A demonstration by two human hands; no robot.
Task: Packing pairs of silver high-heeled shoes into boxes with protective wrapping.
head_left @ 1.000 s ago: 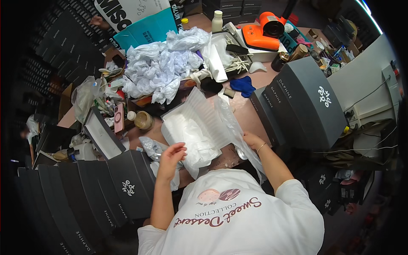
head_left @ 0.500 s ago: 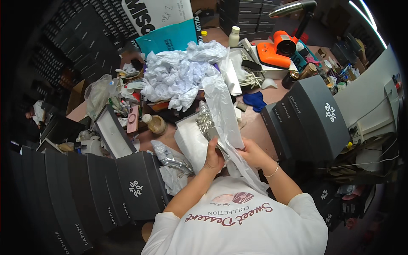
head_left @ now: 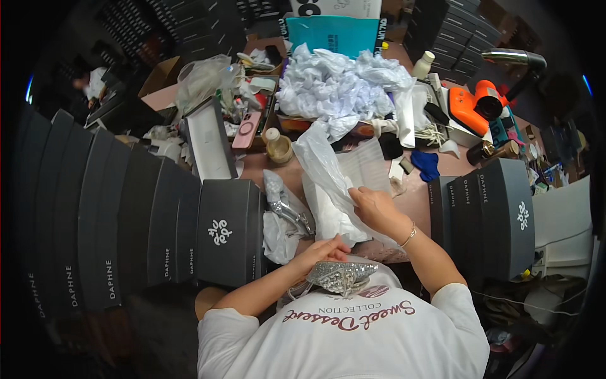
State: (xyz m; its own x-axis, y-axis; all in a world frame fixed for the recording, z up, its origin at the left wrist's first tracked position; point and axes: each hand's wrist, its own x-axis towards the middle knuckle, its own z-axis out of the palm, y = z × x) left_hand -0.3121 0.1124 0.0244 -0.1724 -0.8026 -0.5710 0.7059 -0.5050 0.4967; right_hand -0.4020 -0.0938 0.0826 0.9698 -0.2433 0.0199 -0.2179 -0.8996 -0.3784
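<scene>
My left hand (head_left: 323, 254) is closed on a silver glittery shoe (head_left: 342, 276), held close to my shirt front. Part of the shoe lies behind the fingers. A thin white plastic bag (head_left: 328, 174) is pinched by its edge in my right hand (head_left: 380, 210), and it stretches up and leftward over the table. Below the bag lies white wrapping paper (head_left: 323, 211). Left of the paper rests a second silver shoe (head_left: 287, 211), partly inside clear wrap on crumpled white paper.
Dark grey shoe boxes (head_left: 228, 230) stand in rows at left, with more boxes (head_left: 505, 208) at right. Crumpled tissue (head_left: 341, 85) is heaped at the back. A glass jar (head_left: 278, 148), pink phone (head_left: 246, 129), blue cloth (head_left: 424, 165) and orange heat-gun-like device (head_left: 470, 110) lie around.
The shoe has come from above the wrapping paper toward my chest in my left hand. My right hand has drawn the plastic bag away from the shoe. The view has turned left.
</scene>
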